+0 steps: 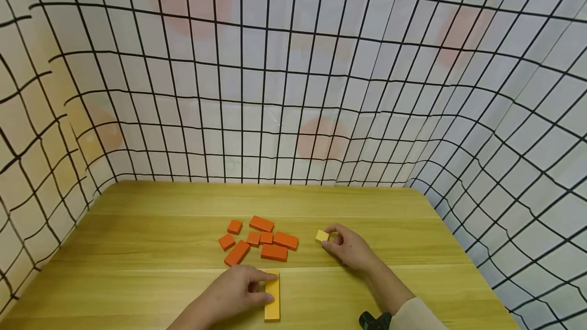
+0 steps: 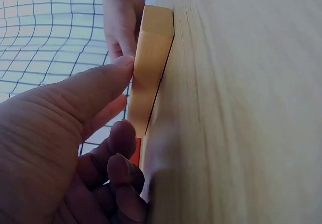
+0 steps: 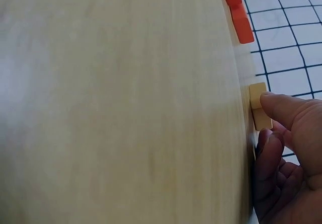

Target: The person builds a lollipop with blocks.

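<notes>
A long yellow block (image 1: 272,312) lies flat on the table near the front. My left hand (image 1: 236,292) touches it from the left, thumb and index finger spread along its top and the other fingers bent beside it. The left wrist view shows the thumb tip against the upper edge of this block (image 2: 151,58). Farther right, my right hand (image 1: 350,251) pinches a small yellow block (image 1: 322,236) between thumb and index finger, at table level. In the right wrist view, the thumb tip touches the small block (image 3: 257,95); the index finger is mostly hidden.
Several orange blocks, both short (image 1: 235,226) and long (image 1: 273,253), lie grouped beyond the left hand. Black wire mesh (image 1: 284,106) with pale sheeting behind it encloses the wooden table (image 1: 183,200) at the back and sides. A dark device (image 1: 375,321) sits by the right sleeve.
</notes>
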Demonstrator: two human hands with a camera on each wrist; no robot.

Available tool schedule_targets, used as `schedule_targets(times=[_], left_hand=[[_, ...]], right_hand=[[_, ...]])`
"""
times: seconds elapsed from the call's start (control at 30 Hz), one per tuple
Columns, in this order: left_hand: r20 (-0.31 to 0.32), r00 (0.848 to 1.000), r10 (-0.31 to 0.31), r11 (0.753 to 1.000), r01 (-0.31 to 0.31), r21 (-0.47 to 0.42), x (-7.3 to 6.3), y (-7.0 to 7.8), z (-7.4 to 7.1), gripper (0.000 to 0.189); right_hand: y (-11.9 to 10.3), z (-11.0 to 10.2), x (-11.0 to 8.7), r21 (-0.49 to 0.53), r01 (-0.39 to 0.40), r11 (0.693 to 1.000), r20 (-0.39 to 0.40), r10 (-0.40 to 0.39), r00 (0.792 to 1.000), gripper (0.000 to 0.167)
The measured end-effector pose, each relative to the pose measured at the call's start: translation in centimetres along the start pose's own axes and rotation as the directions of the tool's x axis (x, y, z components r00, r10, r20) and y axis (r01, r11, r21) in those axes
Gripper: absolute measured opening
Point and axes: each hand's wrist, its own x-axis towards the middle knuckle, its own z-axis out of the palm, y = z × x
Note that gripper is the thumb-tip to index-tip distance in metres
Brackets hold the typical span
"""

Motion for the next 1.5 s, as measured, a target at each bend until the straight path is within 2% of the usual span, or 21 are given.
schedule_targets(times=[0.27,0.7,0.87,1.27,1.5], left_hand=[[-0.013,1.000,0.007,0.999,-0.007,0.041,-0.2,-0.4,0.2,0.045],[-0.012,1.000,0.006,1.000,-0.006,-0.001,-0.4,-0.7,0.4,0.046],[-0.016,1.000,0.012,1.000,-0.012,-0.005,-0.4,-0.8,0.4,0.046],[-0.023,1.000,0.019,1.000,-0.020,-0.017,-0.4,-1.0,0.4,0.046],[-0.027,0.999,0.019,0.999,-0.020,-0.031,-0.4,-1.2,0.4,0.046]], right_hand=[[-0.1,0.1,0.0,-0.027,-0.001,1.000,-0.015,0.000,1.000,0.030],[0.1,0.3,-0.2,-0.072,0.004,0.997,-0.015,-0.005,1.000,0.029],[0.1,0.3,-0.3,-0.059,0.008,0.998,-0.017,-0.009,1.000,0.029],[-0.4,0.2,-0.7,-0.056,0.079,0.995,0.001,-0.079,0.997,0.028],[-1.1,0.5,-0.9,-0.063,0.124,0.990,0.049,-0.121,0.991,0.030]])
